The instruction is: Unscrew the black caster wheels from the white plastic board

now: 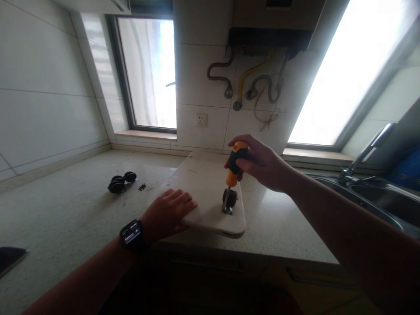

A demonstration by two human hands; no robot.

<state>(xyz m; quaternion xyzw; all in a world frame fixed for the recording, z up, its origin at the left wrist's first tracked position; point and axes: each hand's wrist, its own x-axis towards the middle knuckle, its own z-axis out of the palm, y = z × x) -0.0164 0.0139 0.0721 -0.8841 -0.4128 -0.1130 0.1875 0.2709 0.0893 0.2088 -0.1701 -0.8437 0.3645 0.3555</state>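
A white board [203,181] with rounded corners lies on the countertop, its near end reaching to the front edge. My left hand [169,211], below a black watch, grips its left edge with the fingers over the top. A caster wheel [231,198] with a metal mounting plate stands near the board's front right corner. My right hand [260,164] is closed around the yellow and black handle of a screwdriver [232,168]. The screwdriver points down, its shaft beside the wheel and its tip at the plate; the tip's exact seat is too small to tell.
Several loose black casters [117,184] lie on the countertop [82,205] at left, near small dark pieces [142,187]. A dark pointed object [11,258] is at the far left. To the right are a sink [377,201] and faucet [364,151]. Pipes [243,83] hang on the wall.
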